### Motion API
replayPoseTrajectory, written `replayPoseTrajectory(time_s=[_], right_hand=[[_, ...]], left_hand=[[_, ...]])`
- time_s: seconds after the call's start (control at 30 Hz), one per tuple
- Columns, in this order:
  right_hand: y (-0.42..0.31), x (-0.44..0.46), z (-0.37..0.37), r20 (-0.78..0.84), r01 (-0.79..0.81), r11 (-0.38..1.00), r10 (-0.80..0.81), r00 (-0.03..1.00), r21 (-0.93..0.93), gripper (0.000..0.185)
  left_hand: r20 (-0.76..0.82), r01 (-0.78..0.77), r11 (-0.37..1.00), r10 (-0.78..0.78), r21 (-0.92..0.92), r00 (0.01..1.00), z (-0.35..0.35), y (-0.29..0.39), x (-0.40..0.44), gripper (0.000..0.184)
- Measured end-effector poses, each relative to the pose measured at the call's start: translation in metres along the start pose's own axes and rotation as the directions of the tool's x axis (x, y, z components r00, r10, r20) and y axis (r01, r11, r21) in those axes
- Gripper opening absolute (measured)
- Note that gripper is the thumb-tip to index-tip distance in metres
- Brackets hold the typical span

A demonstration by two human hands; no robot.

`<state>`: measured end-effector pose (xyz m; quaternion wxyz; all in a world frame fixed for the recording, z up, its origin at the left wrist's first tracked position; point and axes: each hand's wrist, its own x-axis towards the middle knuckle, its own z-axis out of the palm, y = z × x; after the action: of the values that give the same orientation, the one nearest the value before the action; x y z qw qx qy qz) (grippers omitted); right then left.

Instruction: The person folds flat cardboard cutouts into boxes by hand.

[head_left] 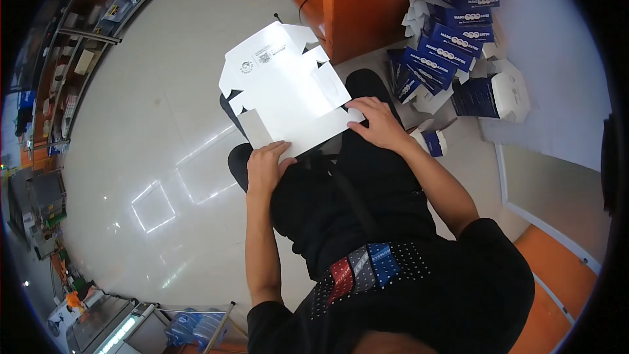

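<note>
A white cardboard box blank (282, 88), partly folded, lies across my lap with its printed logo and square code toward the far end. At its near left corner, my left hand (265, 165) is closed on the edge, fingers on top and thumb at the near side. My right hand (375, 122) grips the near right corner by a small side flap. Side flaps stand up at both sides of the blank. Its underside is hidden from me.
A tall pile of blue and white printed boxes (452, 46) leans at the right by a pale wall panel (553, 59). An orange cabinet (363, 6) stands ahead. Shelving (85, 36) lines the left, and large blue water bottles (196, 326) sit at lower left.
</note>
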<state>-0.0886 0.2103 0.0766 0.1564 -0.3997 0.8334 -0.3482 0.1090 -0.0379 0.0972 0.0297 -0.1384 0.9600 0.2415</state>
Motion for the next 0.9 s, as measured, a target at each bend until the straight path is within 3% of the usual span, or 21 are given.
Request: replayPoseTrajectory(time_s=[0.07,0.17,0.23,0.27,0.37,0.4,0.47,0.53,0.6,0.67,0.73,0.8,0.83,0.87,0.9], right_hand=[[-0.004,0.004,0.004,0.098,-0.012,0.999,0.016,0.995,-0.032,0.051],[-0.007,0.002,0.005,0.061,0.022,0.999,-0.020,0.998,-0.043,0.047],[0.001,0.002,0.008,-0.088,0.044,0.999,-0.043,0.995,0.008,0.045],[0.004,0.002,0.011,-0.164,0.054,0.998,-0.048,0.985,0.033,0.043],[-0.009,0.007,0.000,-0.282,-0.140,0.955,0.214,0.935,0.262,0.038],[-0.005,0.010,0.005,-0.342,-0.133,0.909,0.280,0.897,0.394,0.037],[-0.017,0.010,-0.007,-0.095,-0.233,0.569,0.487,0.868,0.788,0.038],[-0.033,0.011,-0.023,0.201,-0.312,0.137,0.516,0.833,0.940,0.042],[-0.032,0.015,-0.019,0.282,-0.406,0.181,0.473,0.835,0.896,0.037],[-0.029,0.019,-0.013,0.363,-0.490,0.230,0.430,0.826,0.841,0.033],[-0.012,0.018,0.005,0.289,-0.466,0.501,0.393,0.873,0.729,0.032],[-0.002,0.021,0.019,0.216,-0.440,0.707,0.389,0.896,0.554,0.031],[0.000,0.024,0.022,0.200,-0.432,0.731,0.387,0.900,0.527,0.030],[0.002,0.027,0.025,0.184,-0.425,0.755,0.387,0.904,0.500,0.030],[0.002,0.029,0.028,0.168,-0.420,0.777,0.388,0.906,0.470,0.030]], left_hand=[[0.016,0.021,0.999,-0.020,-0.043,1.000,-0.005,-0.002,0.003,0.035],[0.020,0.032,0.996,-0.030,-0.087,0.999,-0.004,-0.009,0.001,0.027],[0.014,0.029,0.993,-0.027,-0.115,1.000,-0.001,-0.007,0.000,0.023],[-0.067,-0.013,0.999,0.010,-0.038,0.998,-0.001,-0.006,-0.001,0.024],[-0.289,-0.114,0.977,0.164,0.183,0.943,-0.018,0.012,-0.004,0.027],[-0.356,-0.141,0.960,0.223,0.240,0.907,-0.026,0.021,-0.006,0.029],[-0.429,-0.145,0.944,0.267,0.297,0.863,-0.030,0.037,-0.022,0.029],[-0.439,-0.146,0.928,0.296,0.342,0.849,-0.033,0.049,-0.036,0.028],[-0.433,-0.136,0.933,0.279,0.333,0.857,-0.026,0.052,-0.048,0.026],[-0.467,-0.072,0.983,0.144,0.168,0.872,-0.015,0.051,-0.054,0.027],[-0.460,0.014,1.000,-0.014,-0.003,0.888,-0.006,0.045,-0.057,0.034],[-0.355,0.108,0.916,-0.256,-0.387,0.899,-0.009,0.042,-0.056,0.047],[-0.270,0.151,0.817,-0.351,-0.557,0.897,-0.011,0.042,-0.052,0.053],[-0.375,0.200,0.918,-0.328,-0.341,0.867,-0.002,0.032,-0.050,0.070],[-0.402,0.199,0.857,-0.413,-0.476,0.817,0.000,0.027,-0.042,0.072]])
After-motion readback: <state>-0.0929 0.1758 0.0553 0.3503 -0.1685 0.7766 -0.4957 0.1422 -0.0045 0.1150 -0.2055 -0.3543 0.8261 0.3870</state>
